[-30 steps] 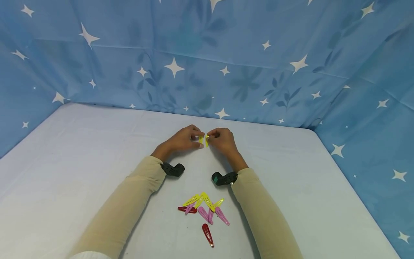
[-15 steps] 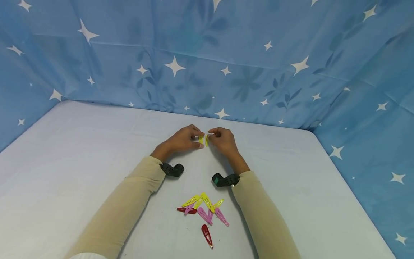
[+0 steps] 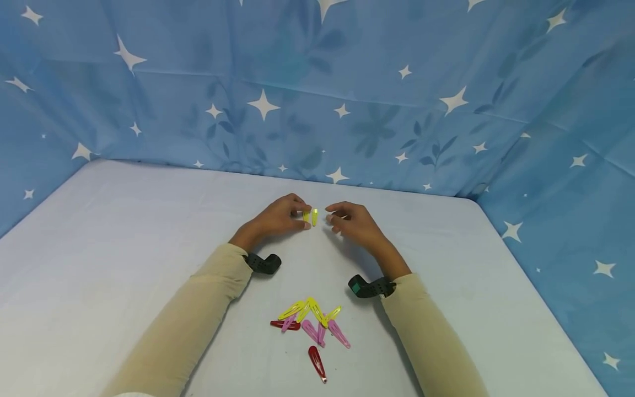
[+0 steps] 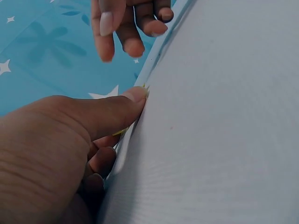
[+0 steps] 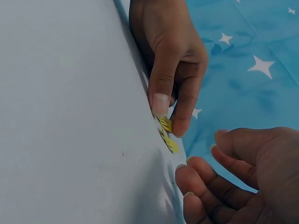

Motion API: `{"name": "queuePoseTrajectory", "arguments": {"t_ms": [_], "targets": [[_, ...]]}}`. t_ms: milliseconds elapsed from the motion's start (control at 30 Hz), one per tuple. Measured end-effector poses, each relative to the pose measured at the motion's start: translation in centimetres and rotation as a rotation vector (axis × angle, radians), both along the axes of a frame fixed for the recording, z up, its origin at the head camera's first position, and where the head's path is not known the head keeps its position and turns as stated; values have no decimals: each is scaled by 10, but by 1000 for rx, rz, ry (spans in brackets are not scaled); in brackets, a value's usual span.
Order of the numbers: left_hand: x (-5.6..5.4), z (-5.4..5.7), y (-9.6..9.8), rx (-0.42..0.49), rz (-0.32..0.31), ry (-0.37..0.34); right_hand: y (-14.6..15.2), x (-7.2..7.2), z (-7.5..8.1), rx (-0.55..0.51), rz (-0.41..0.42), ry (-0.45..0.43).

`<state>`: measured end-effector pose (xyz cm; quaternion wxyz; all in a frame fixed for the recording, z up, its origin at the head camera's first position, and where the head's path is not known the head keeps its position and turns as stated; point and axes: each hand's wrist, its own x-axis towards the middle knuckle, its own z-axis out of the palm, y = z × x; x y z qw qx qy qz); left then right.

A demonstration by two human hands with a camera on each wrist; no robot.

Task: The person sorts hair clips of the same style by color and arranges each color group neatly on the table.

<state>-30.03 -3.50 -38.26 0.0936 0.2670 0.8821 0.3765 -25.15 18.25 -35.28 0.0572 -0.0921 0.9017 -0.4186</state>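
Note:
My left hand pinches a yellow snap hair clip between thumb and index finger, at the far middle of the table. Right beside it on the cloth is a second yellow hair clip, which no finger holds. In the right wrist view, this second clip lies just past the left fingertips, close to the pinched clip. My right hand hovers a short way to the right, fingers loosely bent and apart, with nothing in them. The left thumb mostly covers the pinched clip in the left wrist view.
Nearer me lies a loose pile of yellow hair clips, pink hair clips and a red hair clip. Another red hair clip lies apart in front. A blue star-patterned curtain borders the white table.
My right hand has let go of the second yellow hair clip and drawn back to the right. My left hand keeps its pinch in nearly the same place.

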Motion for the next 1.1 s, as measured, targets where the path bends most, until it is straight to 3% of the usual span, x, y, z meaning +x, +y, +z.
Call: {"name": "queuePoseTrajectory", "arguments": {"t_ms": [233, 467, 833, 1100], "targets": [[1, 3, 1, 4, -8, 10, 6, 13, -1, 13, 98, 41], [2, 1, 2, 9, 2, 0, 8, 37, -1, 61, 230, -7], [2, -2, 0, -3, 9, -10, 15, 75, -1, 125, 301, 80], [2, -2, 2, -8, 22, -14, 20, 96, -3, 100, 372, 117]]}}
